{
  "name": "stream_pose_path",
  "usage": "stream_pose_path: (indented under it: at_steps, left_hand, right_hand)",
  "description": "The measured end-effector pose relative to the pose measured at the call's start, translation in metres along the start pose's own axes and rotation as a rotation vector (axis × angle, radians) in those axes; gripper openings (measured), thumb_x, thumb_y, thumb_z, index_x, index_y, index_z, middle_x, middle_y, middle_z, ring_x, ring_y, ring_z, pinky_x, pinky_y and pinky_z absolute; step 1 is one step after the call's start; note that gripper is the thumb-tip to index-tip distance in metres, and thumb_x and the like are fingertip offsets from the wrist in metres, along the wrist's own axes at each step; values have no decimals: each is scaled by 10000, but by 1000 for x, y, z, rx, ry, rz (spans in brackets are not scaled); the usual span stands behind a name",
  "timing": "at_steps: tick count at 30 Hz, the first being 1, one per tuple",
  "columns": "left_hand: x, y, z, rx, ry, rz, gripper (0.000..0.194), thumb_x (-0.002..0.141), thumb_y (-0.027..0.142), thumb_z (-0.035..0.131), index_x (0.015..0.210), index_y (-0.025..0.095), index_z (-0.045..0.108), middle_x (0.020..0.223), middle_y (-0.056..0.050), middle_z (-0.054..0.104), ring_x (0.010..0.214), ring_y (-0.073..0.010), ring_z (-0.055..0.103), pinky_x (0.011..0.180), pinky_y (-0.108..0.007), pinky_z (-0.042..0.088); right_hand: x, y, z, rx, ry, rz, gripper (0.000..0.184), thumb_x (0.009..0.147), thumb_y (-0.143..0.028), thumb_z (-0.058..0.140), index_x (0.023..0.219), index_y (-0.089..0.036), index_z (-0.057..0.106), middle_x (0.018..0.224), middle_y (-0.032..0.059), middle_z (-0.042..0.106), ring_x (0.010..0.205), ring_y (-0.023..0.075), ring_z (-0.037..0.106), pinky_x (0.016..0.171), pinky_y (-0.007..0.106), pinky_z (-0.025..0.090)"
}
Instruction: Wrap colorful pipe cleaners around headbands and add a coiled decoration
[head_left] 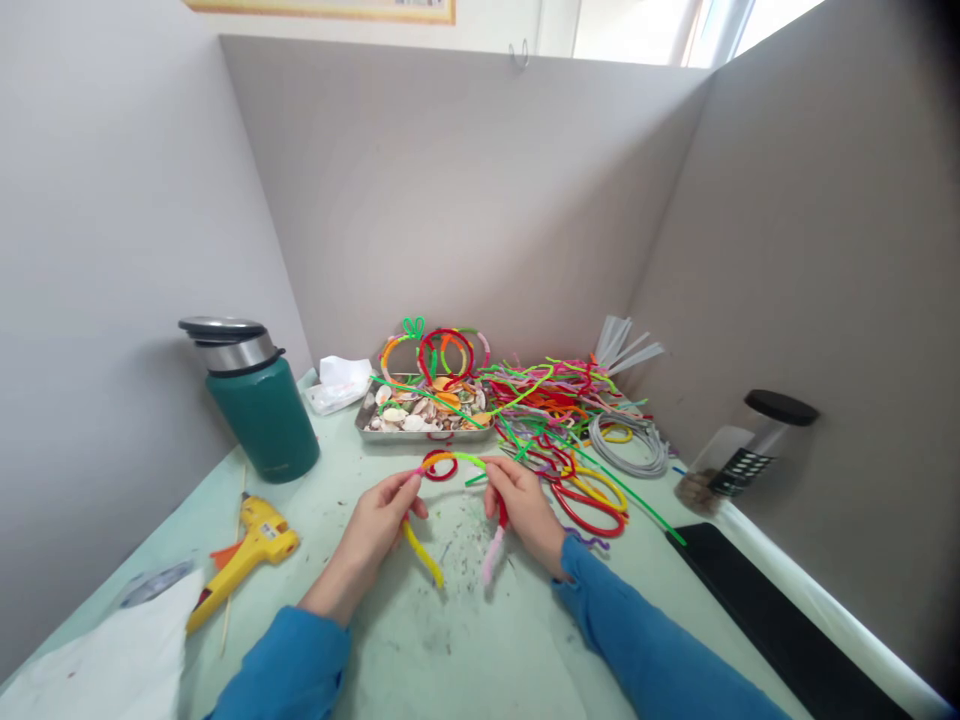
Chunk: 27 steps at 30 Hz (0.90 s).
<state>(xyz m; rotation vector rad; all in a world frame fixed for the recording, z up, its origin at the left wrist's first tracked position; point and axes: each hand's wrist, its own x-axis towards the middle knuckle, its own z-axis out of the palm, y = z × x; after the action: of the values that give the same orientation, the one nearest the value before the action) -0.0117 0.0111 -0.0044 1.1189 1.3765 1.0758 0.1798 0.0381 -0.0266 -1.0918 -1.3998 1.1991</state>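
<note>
A multicoloured pipe cleaner strip (451, 456) arches between my two hands just above the table. Its orange and green middle shows, with a yellow end hanging below my left hand and a red and pink end below my right. My left hand (381, 517) pinches it on the left side, thumb against fingers. On the other side my right hand (519, 497) is closed round it. Behind the arch a red pipe cleaner coil (440, 468) lies on the table. Further back stands a metal tray (420, 436) of seashells, with several pipe cleaner rings (446, 358) upright there.
At left are a green bottle (264, 425) and a yellow glue gun (251, 555). Right of the tray lie a heap of pipe cleaners (547, 385), red-handled scissors (592, 512) and a grey wire coil (634, 455). A clear jar (739, 455) stands by the right partition (825, 250).
</note>
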Motion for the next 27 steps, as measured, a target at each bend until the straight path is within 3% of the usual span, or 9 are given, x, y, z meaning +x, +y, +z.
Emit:
stream_pose_path:
  at_steps: [5,12,20,27]
  left_hand:
    - [2,-3,0,118,36,71,518,689,501,582,1058,142,638,456,38,543,351,-67,316,360,-201,187]
    - [1,-4,1,251,16,130,434,670,503,604,904,150,700,471,40,510,390,-88,358,400,-207,247]
    - [0,-8,0,403,-46,143,439,716,531,540,902,170,706,429,45,455,403,-99,352,411,-207,260]
    - [2,-7,1,397,-11,163,393,722,518,540,799,155,672,515,32,508,408,-92,387,414,-205,290]
  right_hand:
    - [-3,-1,2,-58,-89,-42,329,851,-433,444,963,-166,601,463,-43,530,383,82,381,388,188,266]
    - [-5,0,6,-96,-142,-68,228,815,-367,515,849,-173,629,404,-66,437,378,84,384,417,197,293]
    - [-7,3,8,-113,-221,-88,227,816,-362,508,868,-184,639,456,-56,449,398,83,400,409,194,295]
    - [-4,6,5,-162,-145,-111,226,832,-358,490,815,-182,630,451,-53,439,411,86,407,427,194,308]
